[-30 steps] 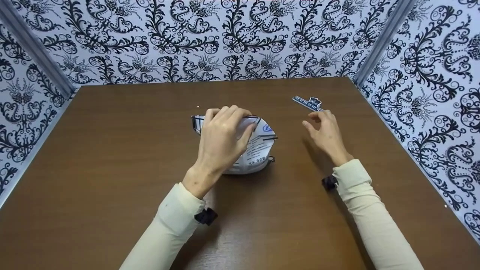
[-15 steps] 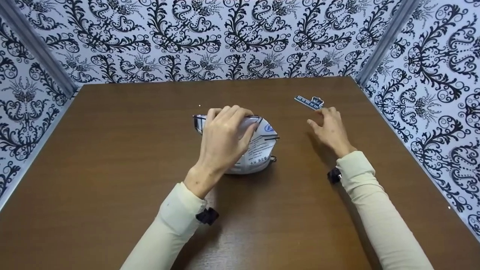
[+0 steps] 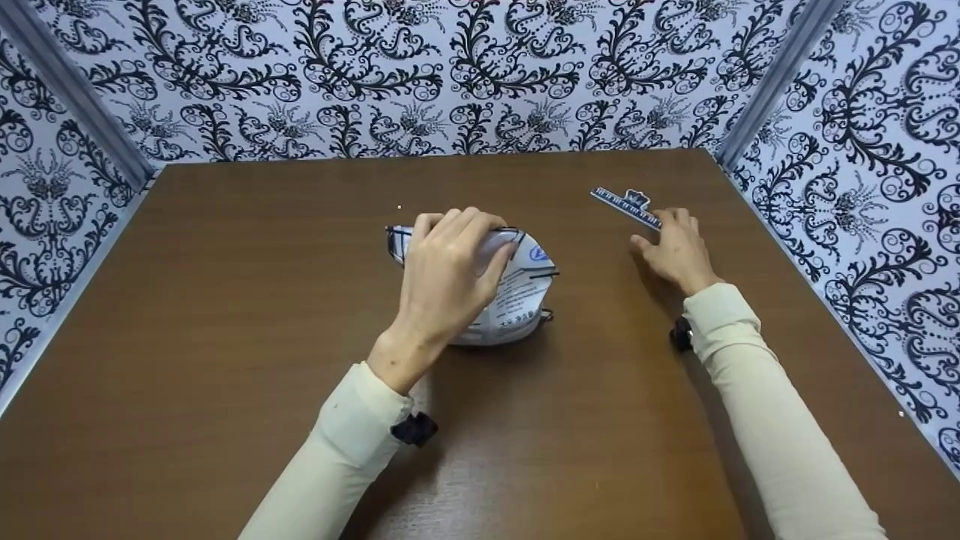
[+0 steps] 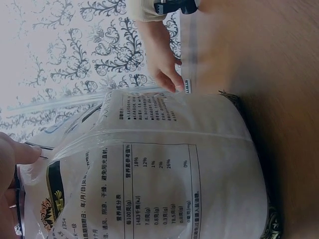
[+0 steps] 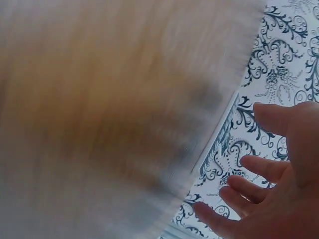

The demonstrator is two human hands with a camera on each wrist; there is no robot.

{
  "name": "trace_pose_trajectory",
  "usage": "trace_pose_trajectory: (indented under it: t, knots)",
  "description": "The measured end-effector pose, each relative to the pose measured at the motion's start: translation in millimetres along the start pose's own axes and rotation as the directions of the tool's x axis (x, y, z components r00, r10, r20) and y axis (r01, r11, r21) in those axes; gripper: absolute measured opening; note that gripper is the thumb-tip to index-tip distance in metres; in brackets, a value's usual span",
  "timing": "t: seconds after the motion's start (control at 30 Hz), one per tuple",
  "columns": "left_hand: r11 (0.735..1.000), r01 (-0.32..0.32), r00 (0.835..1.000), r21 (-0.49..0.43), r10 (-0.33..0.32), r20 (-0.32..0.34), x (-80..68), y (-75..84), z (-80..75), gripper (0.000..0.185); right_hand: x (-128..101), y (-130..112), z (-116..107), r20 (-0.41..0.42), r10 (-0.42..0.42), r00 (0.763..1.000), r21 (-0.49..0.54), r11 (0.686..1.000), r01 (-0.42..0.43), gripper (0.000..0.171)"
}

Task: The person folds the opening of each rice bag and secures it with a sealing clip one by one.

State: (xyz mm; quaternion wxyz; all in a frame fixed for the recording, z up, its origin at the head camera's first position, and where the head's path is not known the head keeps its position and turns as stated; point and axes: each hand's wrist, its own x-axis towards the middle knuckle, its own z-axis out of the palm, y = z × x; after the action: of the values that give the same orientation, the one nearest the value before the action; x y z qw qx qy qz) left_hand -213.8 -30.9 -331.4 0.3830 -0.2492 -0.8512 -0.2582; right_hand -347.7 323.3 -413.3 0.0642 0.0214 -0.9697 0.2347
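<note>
A white printed bag (image 3: 517,300) stands upright in the middle of the brown table (image 3: 225,300). My left hand (image 3: 450,262) grips its folded top from above, fingers curled over the far side. The left wrist view shows the bag's label (image 4: 164,174) up close, with my left hand's fingertips (image 4: 15,154) at its top. A narrow blue sealing clip (image 3: 622,202) lies flat at the back right. My right hand (image 3: 675,244) is low over the table with fingers loosely spread, fingertips at the clip's near end. In the blurred right wrist view the clip (image 5: 217,144) lies just beyond that hand (image 5: 279,189).
Walls with black-and-white scroll pattern (image 3: 480,75) close off the table on the left, back and right. The right wall stands close behind the clip. Bare tabletop lies on the left and along the front edge.
My right hand has moved away from me and to the right, down to the near end of the blue clip. The left hand and the bag have stayed put.
</note>
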Motion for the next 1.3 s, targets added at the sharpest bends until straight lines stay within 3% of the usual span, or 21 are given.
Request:
trace_pose_trajectory:
  t: [0.77, 1.3]
  knots:
    - [1.0, -0.004, 1.0, -0.002, 0.004, -0.008, -2.0, -1.0, 3.2, 0.015, 20, 15, -2, 0.094, 0.048, 0.994, -0.061, 0.997, -0.042, 0.079]
    - [1.0, 0.001, 1.0, -0.005, -0.001, -0.002, -3.1, -1.0, 3.7, 0.016, 26, 10, 2, 0.153, 0.016, 0.988, -0.1, 0.995, -0.001, 0.065]
